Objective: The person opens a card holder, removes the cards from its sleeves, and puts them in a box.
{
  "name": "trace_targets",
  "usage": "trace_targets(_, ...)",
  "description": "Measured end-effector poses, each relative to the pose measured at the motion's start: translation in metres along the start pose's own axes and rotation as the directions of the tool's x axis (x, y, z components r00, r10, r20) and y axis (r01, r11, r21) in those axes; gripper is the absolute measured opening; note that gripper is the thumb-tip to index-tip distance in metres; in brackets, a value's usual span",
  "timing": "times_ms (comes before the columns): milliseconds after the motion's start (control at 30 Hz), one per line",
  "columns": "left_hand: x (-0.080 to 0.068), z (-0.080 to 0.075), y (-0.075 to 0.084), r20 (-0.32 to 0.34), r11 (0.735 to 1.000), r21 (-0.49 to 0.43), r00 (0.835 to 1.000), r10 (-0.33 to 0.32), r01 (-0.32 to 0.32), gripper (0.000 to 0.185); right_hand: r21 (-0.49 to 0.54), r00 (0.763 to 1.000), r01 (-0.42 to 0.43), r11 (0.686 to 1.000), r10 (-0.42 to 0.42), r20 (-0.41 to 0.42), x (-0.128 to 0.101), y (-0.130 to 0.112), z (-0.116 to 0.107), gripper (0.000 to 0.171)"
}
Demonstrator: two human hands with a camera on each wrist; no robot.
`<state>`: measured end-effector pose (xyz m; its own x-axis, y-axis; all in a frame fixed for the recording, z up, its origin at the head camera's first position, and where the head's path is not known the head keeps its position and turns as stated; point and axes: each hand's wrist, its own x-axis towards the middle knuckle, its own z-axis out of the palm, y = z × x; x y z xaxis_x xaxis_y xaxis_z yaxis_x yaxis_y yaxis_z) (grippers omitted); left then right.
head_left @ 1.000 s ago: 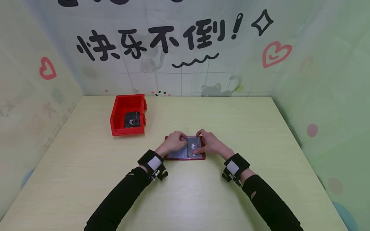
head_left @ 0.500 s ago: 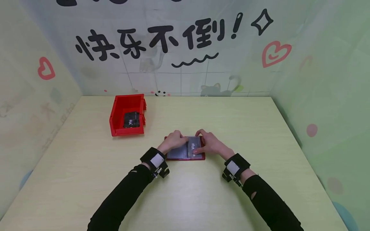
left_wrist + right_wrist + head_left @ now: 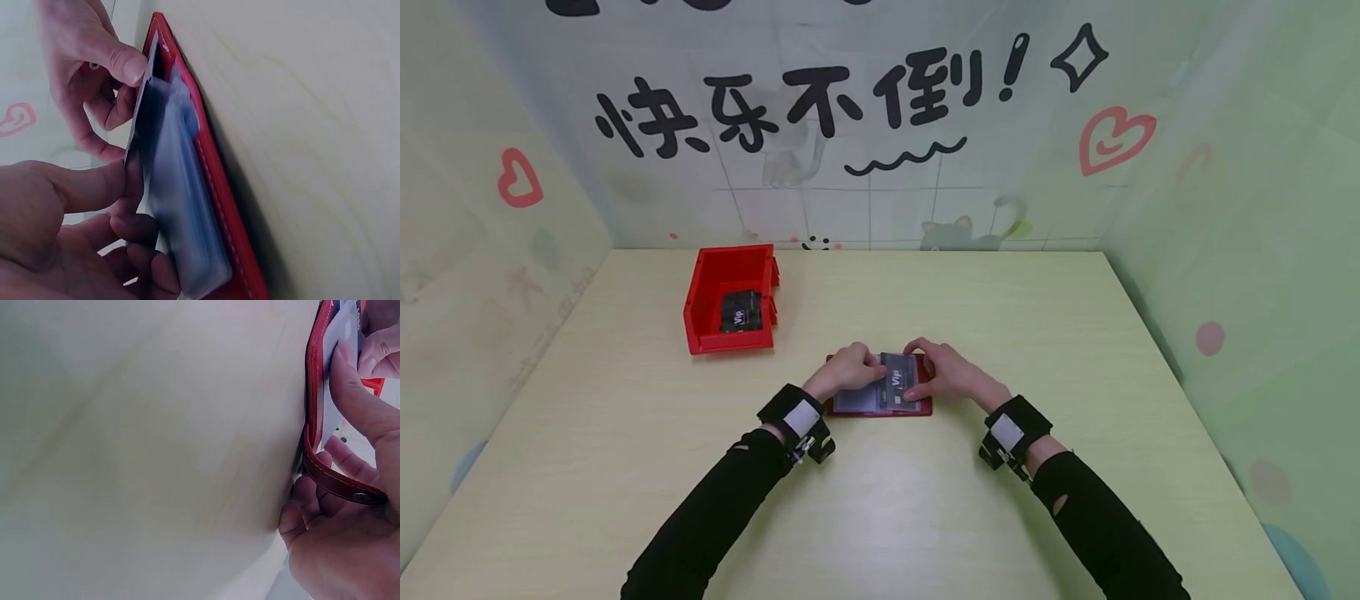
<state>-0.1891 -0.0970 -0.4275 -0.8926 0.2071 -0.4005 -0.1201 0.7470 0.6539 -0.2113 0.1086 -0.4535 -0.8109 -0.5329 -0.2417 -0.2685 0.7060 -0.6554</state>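
Note:
A red card wallet lies open on the table, its clear plastic sleeves spread inside. Over its right side is a dark card marked "Vip", tilted up from the sleeves in the left wrist view. My left hand pinches the card's left edge between thumb and forefinger. With thumb and fingers, my right hand holds the card from the right, the thumb low on its face. A red strap with a metal snap curves past the right palm.
A red plastic bin stands at the back left of the table, holding dark "Vip" cards. Printed cloth walls rise behind the table and at both sides.
The card has shifted slightly left and lifted out of line with the wallet's right side. My right hand moved a little with it; the left hand shifted right, then back left.

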Motion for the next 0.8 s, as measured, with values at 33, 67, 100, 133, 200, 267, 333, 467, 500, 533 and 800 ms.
trace_targets(33,0.0,-0.001,-0.001,-0.002,1.0,0.0,1.0,0.001,-0.001,0.025,-0.002,1.0,-0.001,1.0,0.001,0.002,0.0,0.0,0.0,0.068)
trace_targets(67,0.0,-0.001,-0.003,-0.006,1.0,0.0,1.0,0.005,-0.005,0.025,-0.004,1.0,0.0,1.0,0.0,0.003,0.0,0.0,0.0,0.069)
trace_targets(100,0.0,-0.002,-0.004,-0.009,1.0,-0.001,1.0,0.009,-0.009,0.025,-0.006,1.0,0.003,1.0,-0.003,0.004,0.0,0.0,-0.001,0.069)
trace_targets(133,-0.001,-0.002,-0.005,-0.009,1.0,-0.006,1.0,0.015,-0.015,0.025,-0.008,1.0,0.006,1.0,-0.006,0.005,0.0,0.0,-0.001,0.069)
trace_targets(200,-0.001,-0.004,-0.008,-0.012,0.999,-0.021,1.0,0.028,-0.028,0.024,-0.01,1.0,0.014,1.0,-0.014,0.005,0.0,0.0,-0.001,0.069)
trace_targets(267,0.0,-0.004,-0.011,-0.019,0.998,-0.034,0.999,0.047,-0.048,0.03,-0.013,1.0,0.021,1.0,-0.021,0.003,0.0,0.001,-0.001,0.068)
trace_targets(333,-0.001,-0.005,-0.012,-0.021,0.997,-0.046,0.998,0.064,-0.065,0.038,-0.014,1.0,0.026,1.0,-0.026,0.001,0.0,0.002,0.0,0.067)
trace_targets(467,-0.003,-0.006,-0.014,-0.034,0.994,-0.048,0.995,0.095,-0.096,0.038,-0.012,1.0,0.028,1.0,-0.028,-0.004,0.0,0.002,0.0,0.067)
trace_targets(500,-0.003,-0.007,-0.015,-0.037,0.994,-0.053,0.995,0.097,-0.099,0.037,-0.011,1.0,0.027,1.0,-0.027,-0.005,-0.001,0.001,0.0,0.067)
trace_targets(533,-0.003,-0.006,-0.016,-0.042,0.993,-0.056,0.994,0.098,-0.1,0.035,-0.011,1.0,0.024,1.0,-0.025,-0.004,-0.001,0.001,0.0,0.068)
trace_targets(800,-0.007,-0.007,-0.023,-0.088,0.992,-0.104,0.994,0.065,-0.074,0.025,0.002,1.0,-0.011,1.0,0.011,-0.004,-0.003,-0.003,0.001,0.069)
